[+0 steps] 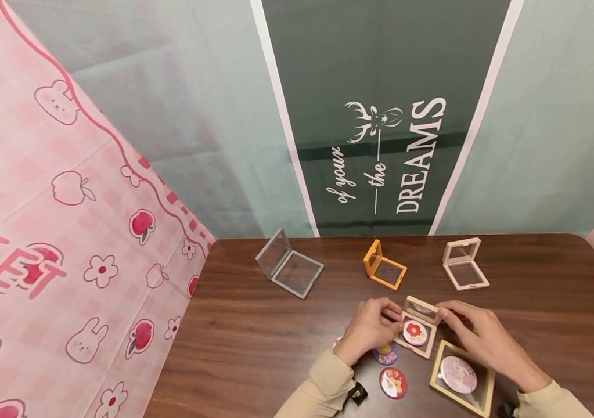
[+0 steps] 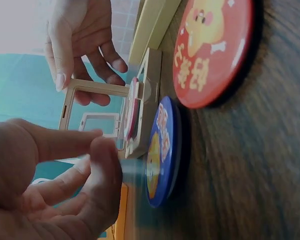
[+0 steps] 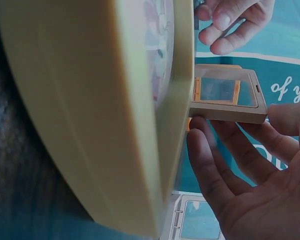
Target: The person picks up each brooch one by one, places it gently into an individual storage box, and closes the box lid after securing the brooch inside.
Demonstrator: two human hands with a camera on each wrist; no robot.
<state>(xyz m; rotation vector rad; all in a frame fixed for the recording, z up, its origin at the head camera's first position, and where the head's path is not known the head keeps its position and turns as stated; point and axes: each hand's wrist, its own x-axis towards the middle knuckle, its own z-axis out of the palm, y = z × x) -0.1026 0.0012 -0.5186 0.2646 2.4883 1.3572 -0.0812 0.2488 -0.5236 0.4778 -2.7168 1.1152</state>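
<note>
A small beige display case [image 1: 420, 350] sits on the table with its clear-windowed lid [image 3: 229, 93] raised. Inside its base lies a round white badge with a red flower [image 1: 414, 332]. My right hand [image 1: 477, 334] holds the lid by its edge, the thumb [image 3: 285, 118] at the corner and the fingers along the side. To the left of the case is my left hand [image 1: 372, 326], its fingers loosely bent; I see nothing held between thumb and index finger. Close under that hand lie a blue-purple badge [image 2: 162, 150] and a red badge [image 1: 393, 383].
A larger gold-framed case [image 1: 440, 380] holding a pink badge [image 1: 457, 374] lies at the near right. Farther back stand three opened cases: grey [image 1: 304, 294], orange [image 1: 395, 285] and off-white [image 1: 477, 286]. Another badge [image 1: 337, 342] peeks from behind the left wrist. Fabric hangs behind the table [image 1: 234, 325].
</note>
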